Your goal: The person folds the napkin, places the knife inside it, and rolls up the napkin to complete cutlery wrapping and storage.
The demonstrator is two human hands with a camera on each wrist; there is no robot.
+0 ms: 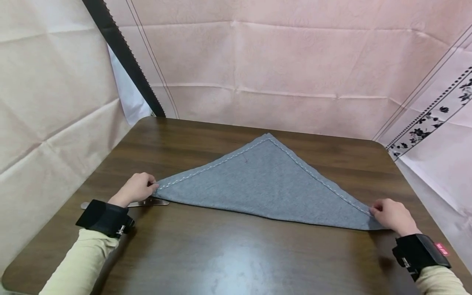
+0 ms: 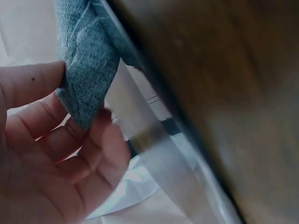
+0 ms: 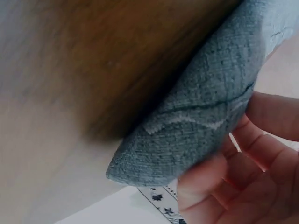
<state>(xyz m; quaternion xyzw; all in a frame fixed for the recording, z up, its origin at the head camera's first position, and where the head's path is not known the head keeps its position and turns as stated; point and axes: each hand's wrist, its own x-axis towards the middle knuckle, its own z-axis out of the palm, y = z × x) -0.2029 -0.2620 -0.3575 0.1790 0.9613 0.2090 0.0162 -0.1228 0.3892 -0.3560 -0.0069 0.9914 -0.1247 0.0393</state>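
A grey-blue cloth (image 1: pixel 254 184) with white stitching near its edges is folded into a wide triangle, its peak pointing away from me and its long fold facing me. My left hand (image 1: pixel 138 188) pinches the left corner between thumb and fingers; the left wrist view shows the cloth's tip (image 2: pixel 88 79) hanging into the curled fingers. At the opposite corner, my right hand (image 1: pixel 394 216) grips the cloth, and in the right wrist view its pointed end (image 3: pixel 154 158) sticks out past the fingertips. Beneath my left hand and wrist lies a metal table knife (image 1: pixel 160 202), partly hidden.
The brown wooden table (image 1: pixel 221 246) has rounded corners and reflects light near its front. Pale draped sheets (image 1: pixel 295 61) surround it at the back and sides. A black strip (image 1: pixel 129 61) runs down the sheet behind the back left corner.
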